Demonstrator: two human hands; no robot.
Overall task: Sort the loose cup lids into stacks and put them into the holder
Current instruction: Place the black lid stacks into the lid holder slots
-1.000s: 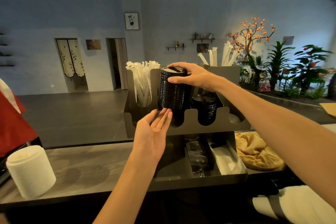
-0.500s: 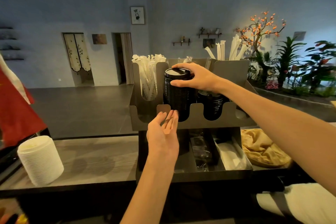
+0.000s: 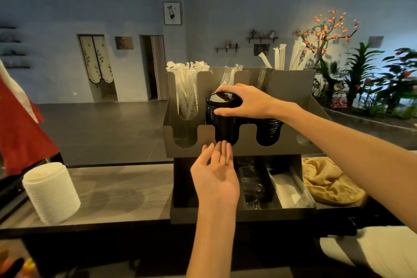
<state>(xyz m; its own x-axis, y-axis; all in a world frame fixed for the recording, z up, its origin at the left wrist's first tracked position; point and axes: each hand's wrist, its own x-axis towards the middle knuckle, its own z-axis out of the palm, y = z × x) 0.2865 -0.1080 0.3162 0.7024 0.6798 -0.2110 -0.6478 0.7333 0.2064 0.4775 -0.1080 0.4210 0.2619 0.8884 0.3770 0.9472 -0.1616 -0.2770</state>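
head view: our right hand (image 3: 248,102) curls over the top of a ribbed black lid stack (image 3: 223,126) standing in the middle u-shaped slot of the grey metal holder (image 3: 248,142). our left hand (image 3: 216,173) waits flat and relaxed, palm up, just below it. a ridged white lid stack (image 3: 50,192) sits far left on the wood-grain worktop (image 3: 121,189).

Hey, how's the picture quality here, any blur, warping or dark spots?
Head view: dim, warm light; wide-angle warping bows the edges; the black lid stack under the right hand loses detail in shadow; glare on its top lid; the left hand is sharp, the plants soft.
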